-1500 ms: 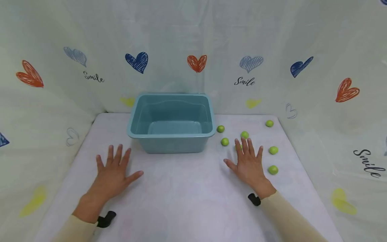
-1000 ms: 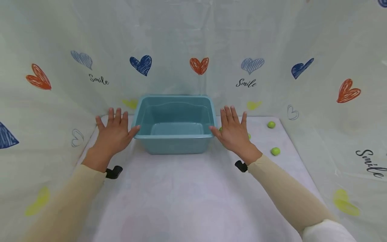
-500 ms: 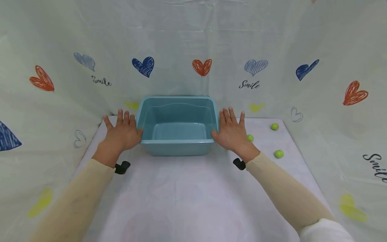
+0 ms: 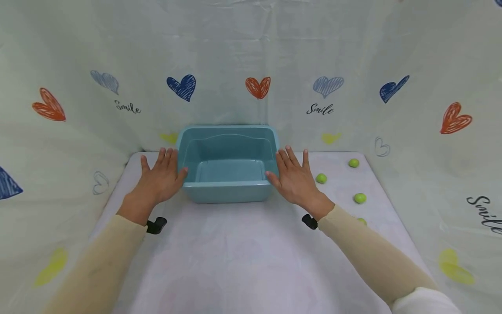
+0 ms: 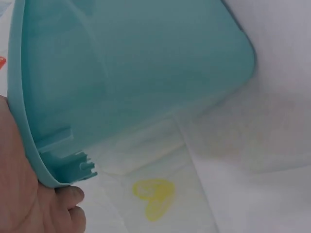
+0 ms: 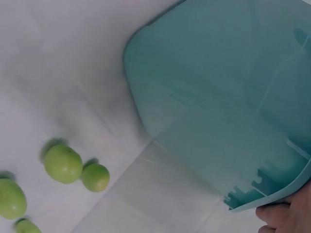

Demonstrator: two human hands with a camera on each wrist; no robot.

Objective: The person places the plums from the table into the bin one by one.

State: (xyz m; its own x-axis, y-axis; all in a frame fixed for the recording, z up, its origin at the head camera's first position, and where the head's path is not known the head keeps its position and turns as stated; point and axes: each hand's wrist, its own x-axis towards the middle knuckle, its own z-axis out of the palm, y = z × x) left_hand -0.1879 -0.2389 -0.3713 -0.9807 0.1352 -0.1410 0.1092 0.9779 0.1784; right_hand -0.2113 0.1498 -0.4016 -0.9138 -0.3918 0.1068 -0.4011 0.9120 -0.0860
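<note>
A blue-green plastic basin (image 4: 230,192) stands at the back of the table. My left hand (image 4: 158,183) lies along its left side, fingers pointing forward and the thumb over the near corner of the rim. On the opposite side my right hand (image 4: 294,181) rests likewise, its thumb over the near right corner. Both hands keep their fingers straight. In the left wrist view the rim (image 5: 15,92) runs against the palm, with fingertips (image 5: 70,196) showing past its end. The right wrist view shows fingertips (image 6: 272,213) right at the rim's edge.
Several small round green fruits lie right of the basin: one by the right hand (image 4: 321,178), one at the far corner (image 4: 354,162), another nearer (image 4: 360,198). The right forearm (image 4: 372,250) partly covers another. A heart-printed sheet (image 4: 219,52) stands behind the table.
Both hands have gone from spread beside the basin, low over the table, forward and inward to its two sides. Fingers are now closer to the rim. The basin shows no clear movement.
</note>
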